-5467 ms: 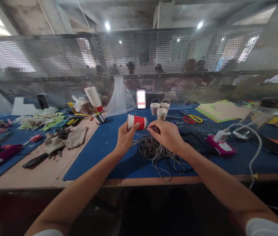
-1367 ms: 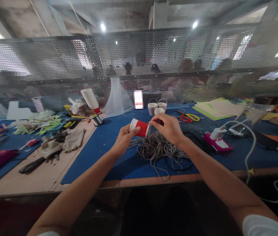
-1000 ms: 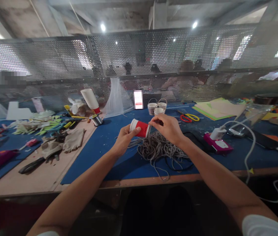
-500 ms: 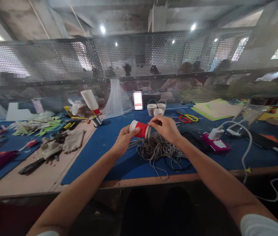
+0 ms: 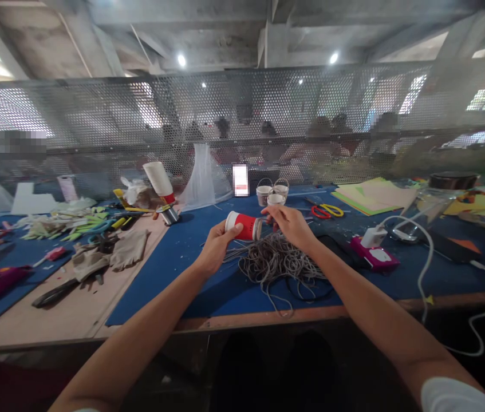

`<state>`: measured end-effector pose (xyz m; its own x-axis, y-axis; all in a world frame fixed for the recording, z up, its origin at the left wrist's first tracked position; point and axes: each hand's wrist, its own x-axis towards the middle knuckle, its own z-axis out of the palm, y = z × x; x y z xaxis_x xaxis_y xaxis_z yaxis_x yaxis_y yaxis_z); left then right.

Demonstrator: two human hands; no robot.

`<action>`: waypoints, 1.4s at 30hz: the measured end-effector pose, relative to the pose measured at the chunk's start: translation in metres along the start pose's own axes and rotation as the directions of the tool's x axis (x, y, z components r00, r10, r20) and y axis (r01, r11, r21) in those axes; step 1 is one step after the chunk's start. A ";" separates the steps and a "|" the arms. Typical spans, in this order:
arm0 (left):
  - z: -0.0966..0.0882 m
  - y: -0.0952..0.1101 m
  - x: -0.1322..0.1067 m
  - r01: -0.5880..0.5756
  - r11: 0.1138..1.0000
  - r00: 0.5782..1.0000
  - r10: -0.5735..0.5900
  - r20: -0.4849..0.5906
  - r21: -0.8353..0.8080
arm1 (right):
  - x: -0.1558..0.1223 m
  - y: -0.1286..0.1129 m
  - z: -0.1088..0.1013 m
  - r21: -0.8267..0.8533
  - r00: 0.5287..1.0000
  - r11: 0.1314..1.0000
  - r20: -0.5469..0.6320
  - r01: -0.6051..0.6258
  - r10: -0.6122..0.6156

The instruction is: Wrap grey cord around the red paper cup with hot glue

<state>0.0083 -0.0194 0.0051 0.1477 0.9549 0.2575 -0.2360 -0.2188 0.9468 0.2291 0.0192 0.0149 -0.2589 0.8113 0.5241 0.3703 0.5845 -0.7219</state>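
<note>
Lying sideways in my left hand (image 5: 215, 246) is a red and white paper cup (image 5: 246, 226), its white end to the left. A greyish band shows around the cup's right end. Close to that end, the thumb and fingers of my right hand (image 5: 287, 223) are pinched on what looks like a strand of grey cord, mostly hidden by the fingers. Below both hands a loose tangled heap of grey cord (image 5: 276, 260) rests on the blue table mat (image 5: 156, 286).
Small handled baskets (image 5: 263, 194) stand behind my hands, beside red and yellow scissors (image 5: 327, 210). Stacked paper cups (image 5: 158, 178) lean at the left near a metal tin (image 5: 168, 215). A purple power strip (image 5: 373, 254) with white cable and a clear jar (image 5: 418, 209) are at right.
My right hand has shifted slightly to the right, away from the cup's end. The cup stays in my left hand, and the view has tilted up slightly.
</note>
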 end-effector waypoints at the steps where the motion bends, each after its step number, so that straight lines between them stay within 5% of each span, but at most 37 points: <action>1: 0.000 0.000 0.001 -0.006 1.000 1.000 0.006 -0.014 -0.015 | 0.000 0.001 0.000 0.030 1.000 1.000 0.010 0.001 -0.002; 7: -0.002 0.000 0.004 -0.032 0.995 0.998 0.027 -0.053 -0.092 | -0.002 -0.004 0.005 0.062 0.994 0.998 0.104 0.013 -0.020; 17: 0.001 0.003 0.003 0.028 0.996 1.000 -0.029 -0.005 -0.079 | -0.003 0.011 0.015 0.078 0.998 0.995 0.018 0.053 -0.055; 22: 0.001 0.006 0.004 0.039 0.993 0.999 -0.040 -0.005 -0.107 | -0.007 0.000 0.010 -0.071 0.987 0.986 -0.045 0.154 -0.157; 28: -0.002 0.003 0.005 0.052 0.998 0.999 -0.051 0.015 -0.035 | -0.013 -0.008 0.008 -0.345 0.932 0.876 -0.010 0.336 -0.362; 33: -0.004 -0.003 0.005 0.047 0.999 0.999 -0.047 0.026 -0.005 | -0.015 -0.007 0.010 -0.396 0.910 0.835 0.003 0.382 -0.415; 42: -0.008 -0.006 0.010 -0.111 0.994 0.986 0.108 -0.130 -0.015 | -0.015 -0.008 0.011 -0.418 0.862 0.793 -0.046 0.443 -0.505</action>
<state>0.0034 -0.0065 0.0003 -0.0051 0.9436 0.3311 -0.2649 -0.3205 0.9094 0.2203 0.0026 0.0079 -0.3691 0.4035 0.8373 0.5521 0.8198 -0.1517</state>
